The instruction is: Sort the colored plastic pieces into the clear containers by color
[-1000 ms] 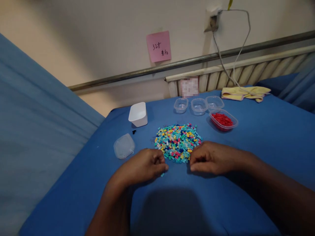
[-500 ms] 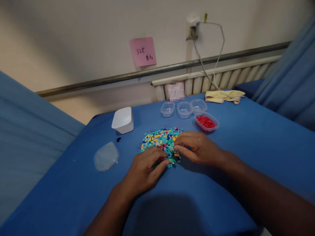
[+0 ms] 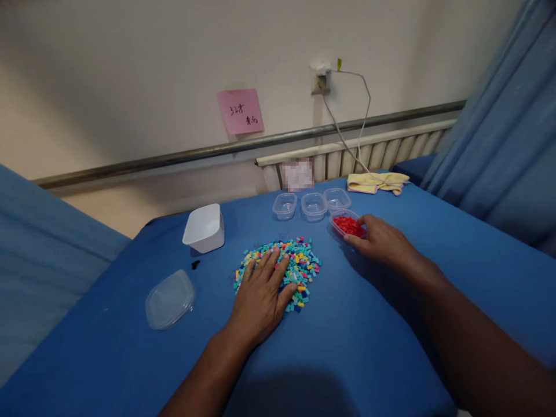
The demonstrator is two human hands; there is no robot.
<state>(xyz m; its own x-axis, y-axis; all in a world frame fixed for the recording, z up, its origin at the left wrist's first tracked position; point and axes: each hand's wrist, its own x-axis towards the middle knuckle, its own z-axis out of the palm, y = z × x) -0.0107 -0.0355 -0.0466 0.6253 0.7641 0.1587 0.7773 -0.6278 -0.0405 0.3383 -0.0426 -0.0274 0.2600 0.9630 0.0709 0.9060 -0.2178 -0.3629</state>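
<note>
A heap of small coloured beads (image 3: 299,260) lies mid-table on the blue cloth. My left hand (image 3: 260,295) rests flat on the heap's near left part, fingers stretched out and spread. My right hand (image 3: 382,240) has reached to the clear tub of red beads (image 3: 345,225), fingers curled at its near rim; anything pinched in them is too small to see. Three empty clear tubs (image 3: 311,204) stand in a row just behind the red one.
A white square tub (image 3: 204,227) stands back left, a clear lid (image 3: 170,298) lies front left, and a small black speck (image 3: 195,264) sits between them. A yellow cloth (image 3: 376,182) with a cable lies at the back right. Blue curtain hangs right.
My right hand left the bead heap and moved right and back to the red-bead tub. My left hand slid forward and flattened onto the heap. The camera view shifted right.
</note>
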